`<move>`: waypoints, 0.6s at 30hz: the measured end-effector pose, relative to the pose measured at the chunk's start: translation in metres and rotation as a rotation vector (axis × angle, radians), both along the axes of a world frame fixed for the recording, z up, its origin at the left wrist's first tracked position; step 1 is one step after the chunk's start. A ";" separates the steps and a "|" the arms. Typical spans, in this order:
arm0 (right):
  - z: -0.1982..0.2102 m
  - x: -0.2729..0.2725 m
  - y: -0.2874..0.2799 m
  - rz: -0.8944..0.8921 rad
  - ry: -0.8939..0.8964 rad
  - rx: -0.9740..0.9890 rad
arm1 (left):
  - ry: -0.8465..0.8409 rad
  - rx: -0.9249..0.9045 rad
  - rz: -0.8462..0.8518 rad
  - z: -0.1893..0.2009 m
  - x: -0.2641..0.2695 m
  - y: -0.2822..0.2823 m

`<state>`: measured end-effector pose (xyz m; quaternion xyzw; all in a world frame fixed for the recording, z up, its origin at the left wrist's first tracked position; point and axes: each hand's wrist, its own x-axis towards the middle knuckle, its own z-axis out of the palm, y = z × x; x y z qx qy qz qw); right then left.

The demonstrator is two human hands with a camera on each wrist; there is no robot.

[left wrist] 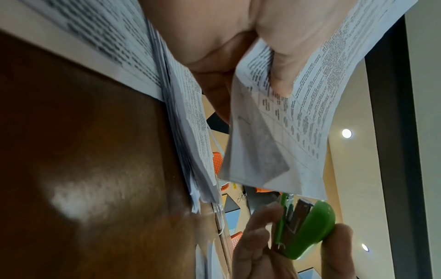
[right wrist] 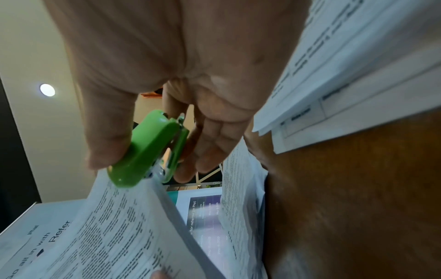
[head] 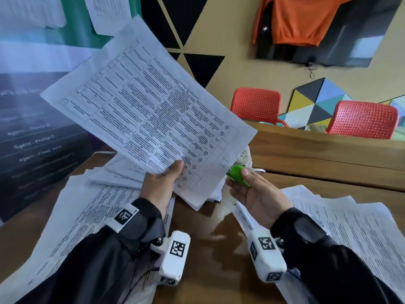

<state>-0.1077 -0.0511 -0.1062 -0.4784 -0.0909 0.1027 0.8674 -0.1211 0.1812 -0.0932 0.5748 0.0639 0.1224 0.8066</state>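
Pinching printed sheets (head: pixel 149 106) in left hand (head: pixel 158 187), green stapler (head: pixel 236 175) in right hand (head: pixel 258 196) at three o'clock (stapling seemingly pending).

Red chairs (head: pixel 363 119) behind wood table (head: pixel 210 255) w/ loose paper piles (head: pixel 359 229)

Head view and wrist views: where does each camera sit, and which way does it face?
Head: on the person's head, facing forward and down at the printed sheets over the table; left hand and right hand show.
Left wrist: on the left wrist, looking along the palm at the sheets it pinches.
Right wrist: along the right palm at the green stapler.
Shared: both wrist views show stapler and sheets.
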 end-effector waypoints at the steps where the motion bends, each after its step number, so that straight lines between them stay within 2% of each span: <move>1: 0.000 0.000 0.001 0.007 -0.011 -0.015 | 0.001 0.014 -0.003 -0.001 0.001 0.001; 12: 0.007 -0.015 0.015 0.082 -0.088 -0.194 | 0.009 0.120 -0.008 -0.005 -0.004 -0.007; 18: 0.002 -0.012 0.010 -0.003 -0.161 -0.277 | 0.026 0.163 -0.030 -0.001 -0.011 -0.007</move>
